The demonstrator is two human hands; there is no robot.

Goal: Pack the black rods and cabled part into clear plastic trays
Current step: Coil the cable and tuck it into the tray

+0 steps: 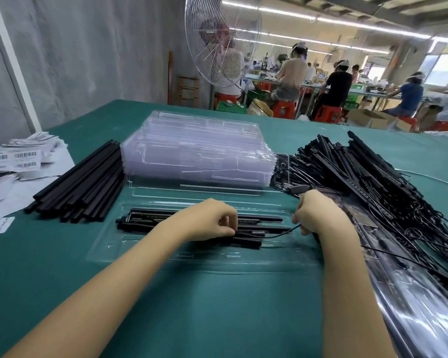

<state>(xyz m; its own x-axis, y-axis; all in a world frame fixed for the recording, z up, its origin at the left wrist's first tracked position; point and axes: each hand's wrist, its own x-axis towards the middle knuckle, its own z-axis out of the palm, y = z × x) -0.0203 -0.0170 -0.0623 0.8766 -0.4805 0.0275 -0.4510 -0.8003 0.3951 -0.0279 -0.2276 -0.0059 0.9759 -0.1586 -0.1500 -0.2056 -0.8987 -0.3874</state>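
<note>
On the green surface (pixel 217 306), nearest the person, an open clear tray (pixel 145 257) holds several black rods (pixel 150 215) lying left to right. The left grip (pixel 212 220) pinches the cabled part (pixel 256 232) over the tray's middle, and the right grip (pixel 318 215), at its right end, pinches that part's thin cable (pixel 282 234), so it seems better placed to tuck in the slack. Beyond stands a stack of clear trays (pixel 199 151), with loose rods (pixel 80 187) to its left and a heap of cabled parts (pixel 360 177) to its right.
</note>
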